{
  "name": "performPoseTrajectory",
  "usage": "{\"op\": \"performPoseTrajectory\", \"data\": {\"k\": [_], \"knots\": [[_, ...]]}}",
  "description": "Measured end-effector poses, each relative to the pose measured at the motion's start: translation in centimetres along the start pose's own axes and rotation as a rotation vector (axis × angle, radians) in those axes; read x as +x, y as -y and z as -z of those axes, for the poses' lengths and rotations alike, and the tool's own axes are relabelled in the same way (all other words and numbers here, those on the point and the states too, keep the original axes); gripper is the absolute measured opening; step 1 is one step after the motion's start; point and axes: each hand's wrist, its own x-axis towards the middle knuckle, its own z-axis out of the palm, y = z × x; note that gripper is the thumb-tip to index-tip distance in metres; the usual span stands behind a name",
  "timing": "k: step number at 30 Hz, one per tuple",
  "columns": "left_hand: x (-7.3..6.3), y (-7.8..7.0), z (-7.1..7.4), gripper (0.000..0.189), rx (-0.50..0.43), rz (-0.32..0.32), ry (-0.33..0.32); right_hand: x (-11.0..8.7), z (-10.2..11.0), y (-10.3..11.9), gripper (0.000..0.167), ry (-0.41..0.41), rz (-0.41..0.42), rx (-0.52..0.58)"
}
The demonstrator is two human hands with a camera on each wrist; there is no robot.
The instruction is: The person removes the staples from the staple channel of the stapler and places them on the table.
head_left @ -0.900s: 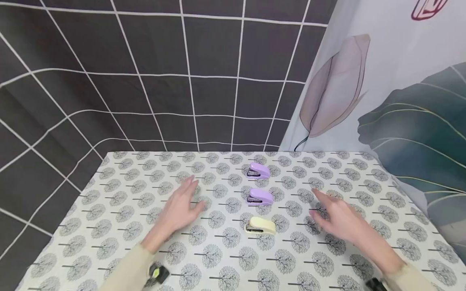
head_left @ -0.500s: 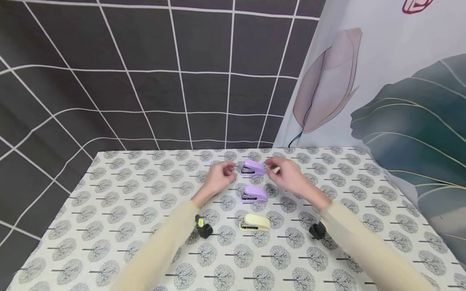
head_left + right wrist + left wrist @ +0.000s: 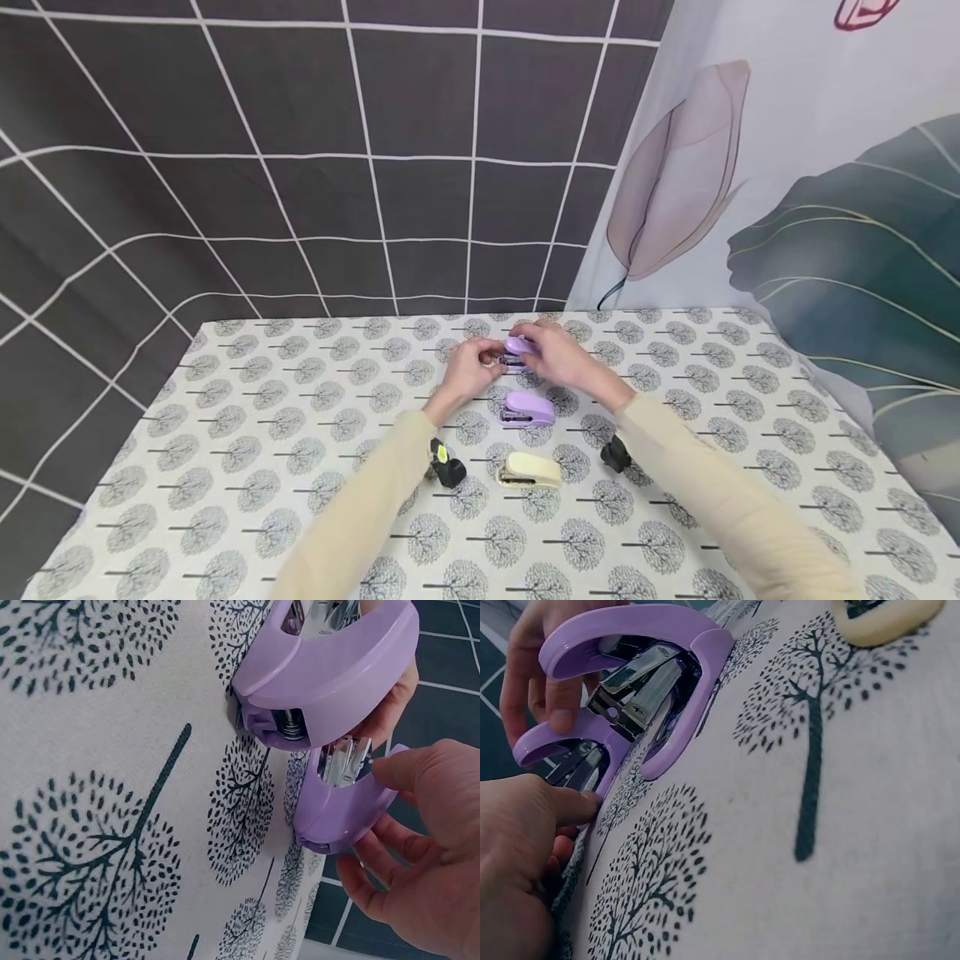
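Three staplers stand in a column on the cloth-covered table. The far purple stapler (image 3: 514, 351) is between both hands. My right hand (image 3: 558, 353) holds it from the right; in the right wrist view its thumb lies on one side and its fingers on the other. At the stapler's left end, my left hand (image 3: 471, 368) pinches the base, its thumb (image 3: 574, 806) on the near edge. A second purple stapler (image 3: 527, 408) stands just nearer, and a cream stapler (image 3: 529, 471) nearer still. Hands partly hide the far stapler.
A white cloth (image 3: 300, 467) printed with trees covers the table. Behind it hangs a dark gridded curtain (image 3: 420, 200), and at the right a pale curtain (image 3: 690, 250) with leaf prints. Black wrist devices (image 3: 448, 468) sit under both sleeves.
From apart over the table, both hands have moved inward and forward to the far purple stapler and taken hold of it. The other two staplers keep their places.
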Motion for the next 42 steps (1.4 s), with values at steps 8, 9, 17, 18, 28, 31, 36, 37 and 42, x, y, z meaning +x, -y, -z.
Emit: {"op": "performPoseTrajectory", "data": {"k": [8,9,17,18,28,31,36,37,42], "knots": [[-0.3,0.0,0.0,0.027,0.044,-0.025,-0.035,0.3,-0.4,0.2,0.036,0.002,0.022,-0.056],[-0.2,-0.1,0.0,0.026,0.047,-0.023,-0.032,0.3,-0.4,0.2,0.035,0.001,0.02,-0.061],[-0.1,-0.5,0.0,0.026,0.062,-0.009,-0.029,0.0,0.5,-0.2,0.032,-0.028,0.005,0.016],[-0.1,-0.5,0.0,0.026,0.063,-0.008,-0.03,-0.1,0.6,-0.3,0.032,-0.034,0.008,0.028],[-0.2,-0.2,-0.2,0.028,0.05,-0.001,-0.027,-1.4,0.8,-1.4,0.035,-0.079,-0.019,0.168],[-0.1,-0.1,-0.3,0.028,0.051,0.004,-0.027,-1.7,0.7,-2.1,0.036,-0.094,-0.03,0.211],[-0.2,-0.2,-0.3,0.028,0.043,0.007,-0.013,-2.4,0.5,-2.7,0.036,-0.17,0.019,0.239],[-0.2,-0.3,-0.3,0.028,0.041,0.008,-0.012,-2.5,0.5,-2.8,0.036,-0.188,0.038,0.247],[-0.4,-0.4,-0.4,0.028,0.031,0.016,-0.011,-3.2,0.2,-3.4,0.035,-0.26,0.083,0.254]]}}
